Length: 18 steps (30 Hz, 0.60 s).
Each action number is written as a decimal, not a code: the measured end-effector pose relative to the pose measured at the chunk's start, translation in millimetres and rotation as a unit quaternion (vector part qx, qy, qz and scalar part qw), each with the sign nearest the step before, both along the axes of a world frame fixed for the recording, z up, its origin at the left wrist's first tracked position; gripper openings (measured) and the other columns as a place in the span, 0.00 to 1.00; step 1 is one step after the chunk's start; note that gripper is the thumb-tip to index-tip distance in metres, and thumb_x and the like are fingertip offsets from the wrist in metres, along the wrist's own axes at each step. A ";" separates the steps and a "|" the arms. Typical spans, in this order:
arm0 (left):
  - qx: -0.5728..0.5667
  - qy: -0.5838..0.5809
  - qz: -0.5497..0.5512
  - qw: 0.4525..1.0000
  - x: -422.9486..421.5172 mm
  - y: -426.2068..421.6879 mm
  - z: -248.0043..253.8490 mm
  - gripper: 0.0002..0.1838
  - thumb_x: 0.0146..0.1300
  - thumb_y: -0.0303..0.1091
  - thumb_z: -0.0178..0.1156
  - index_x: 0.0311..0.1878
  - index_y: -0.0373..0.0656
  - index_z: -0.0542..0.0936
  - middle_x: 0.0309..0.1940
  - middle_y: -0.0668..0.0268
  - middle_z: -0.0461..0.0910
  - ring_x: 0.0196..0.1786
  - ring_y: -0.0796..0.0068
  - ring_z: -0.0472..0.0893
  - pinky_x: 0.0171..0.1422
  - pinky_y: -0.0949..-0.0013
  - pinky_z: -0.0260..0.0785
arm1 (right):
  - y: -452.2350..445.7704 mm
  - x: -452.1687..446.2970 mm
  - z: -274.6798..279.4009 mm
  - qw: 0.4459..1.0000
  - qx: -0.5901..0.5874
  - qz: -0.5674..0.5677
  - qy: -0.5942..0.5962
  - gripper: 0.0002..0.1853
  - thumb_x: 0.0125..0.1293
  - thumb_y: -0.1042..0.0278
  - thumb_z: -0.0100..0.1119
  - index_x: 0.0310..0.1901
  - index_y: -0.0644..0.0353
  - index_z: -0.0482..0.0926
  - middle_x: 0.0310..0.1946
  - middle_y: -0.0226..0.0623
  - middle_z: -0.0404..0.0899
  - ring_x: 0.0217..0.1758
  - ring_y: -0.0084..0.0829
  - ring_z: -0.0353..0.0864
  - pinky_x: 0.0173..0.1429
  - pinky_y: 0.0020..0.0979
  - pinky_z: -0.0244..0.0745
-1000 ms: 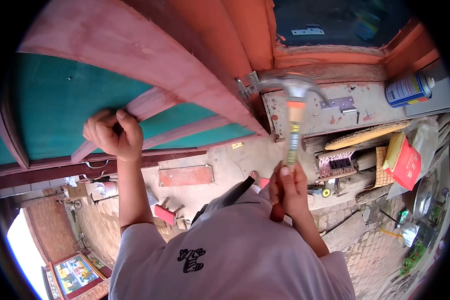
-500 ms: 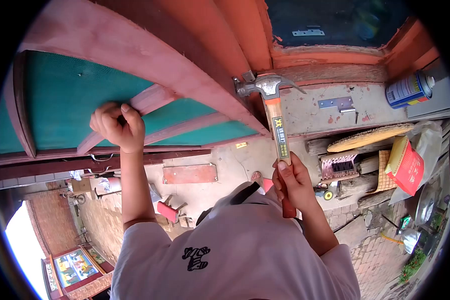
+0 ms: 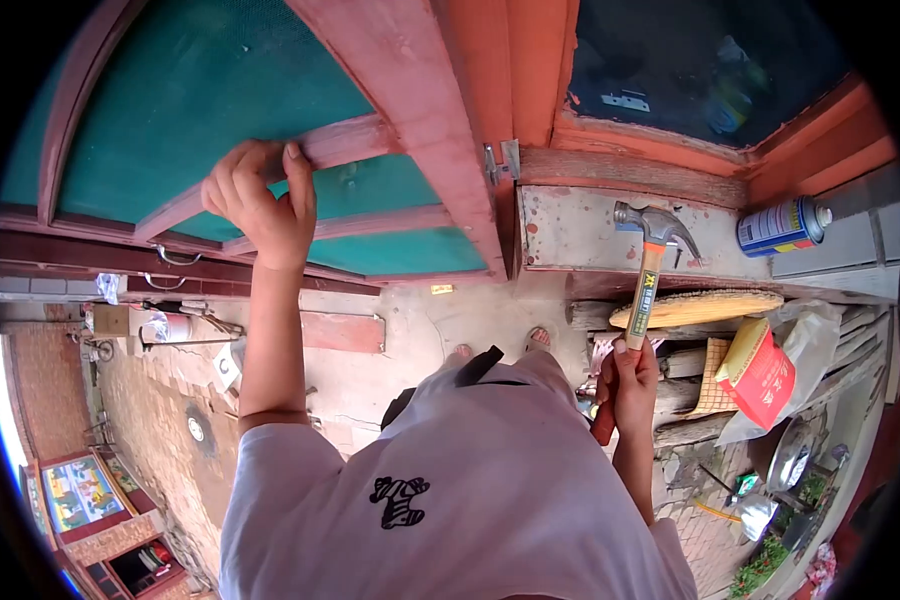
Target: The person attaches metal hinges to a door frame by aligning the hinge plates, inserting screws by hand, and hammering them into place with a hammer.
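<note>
My left hand [image 3: 267,208] is closed over a wooden crossbar [image 3: 348,142] of the pink-framed door with green mesh. In my right hand [image 3: 628,388] is a claw hammer [image 3: 648,290], gripped low on its wooden handle with the head up. The hammer head is over the paint-spotted ledge [image 3: 560,225], apart from the door. A metal hinge [image 3: 510,158] sits at the door's edge beside the orange frame. Behind the hammer head, a bluish metal piece on the ledge is mostly hidden.
A blue spray can [image 3: 782,227] lies at the ledge's right end. Below are a round woven mat [image 3: 710,308], stacked logs [image 3: 682,362] and a red-and-yellow bag [image 3: 760,372]. A reddish board [image 3: 342,332] lies on the floor. Dark window glass [image 3: 670,60] is above the ledge.
The hammer has moved right, away from the hinge at the door's edge. The door has swung, its edge now farther left of the ledge, with my left hand still on its crossbar.
</note>
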<state>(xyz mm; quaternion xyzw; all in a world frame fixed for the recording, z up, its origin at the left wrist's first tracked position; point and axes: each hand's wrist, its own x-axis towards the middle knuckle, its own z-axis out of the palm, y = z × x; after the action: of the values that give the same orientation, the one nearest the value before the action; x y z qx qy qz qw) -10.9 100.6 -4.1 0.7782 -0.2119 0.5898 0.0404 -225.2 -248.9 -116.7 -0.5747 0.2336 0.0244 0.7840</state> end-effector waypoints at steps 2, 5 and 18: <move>-0.070 -0.003 -0.044 0.997 -20.8 -19.0 -16.3 0.09 0.55 0.27 0.66 0.37 0.47 0.76 0.33 0.71 0.78 0.37 0.68 0.74 0.48 0.63 0.57 | -10.5 -1.2 0.5 1.000 -0.019 0.020 0.007 0.08 0.75 0.65 0.53 0.41 0.57 0.66 0.17 0.28 0.66 0.12 0.20 0.64 0.16 0.23 0.62; -0.133 0.278 -0.175 0.935 -72.0 -79.2 -51.0 0.07 0.56 0.24 0.64 0.37 0.43 0.79 0.31 0.64 0.79 0.35 0.63 0.77 0.44 0.61 0.64 | -27.5 2.1 -6.7 0.997 -0.043 0.065 -0.012 0.09 0.75 0.63 0.53 0.39 0.56 0.66 0.17 0.27 0.65 0.12 0.20 0.64 0.15 0.23 0.62; -0.372 0.132 -0.064 0.916 -66.6 -114.3 -64.2 0.11 0.64 0.26 0.62 0.48 0.37 0.75 0.43 0.59 0.77 0.48 0.64 0.74 0.55 0.63 0.65 | -92.3 84.6 61.7 0.741 -0.554 0.331 -0.188 0.16 0.62 0.61 0.68 0.47 0.60 0.78 0.22 0.45 0.77 0.25 0.46 0.80 0.32 0.40 0.73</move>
<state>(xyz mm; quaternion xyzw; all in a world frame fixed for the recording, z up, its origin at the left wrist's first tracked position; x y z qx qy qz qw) -77.5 -13.7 -68.4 0.7623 -0.0194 0.5139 0.3928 -140.6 -341.3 -55.0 -0.9417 -0.1511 0.0397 0.2981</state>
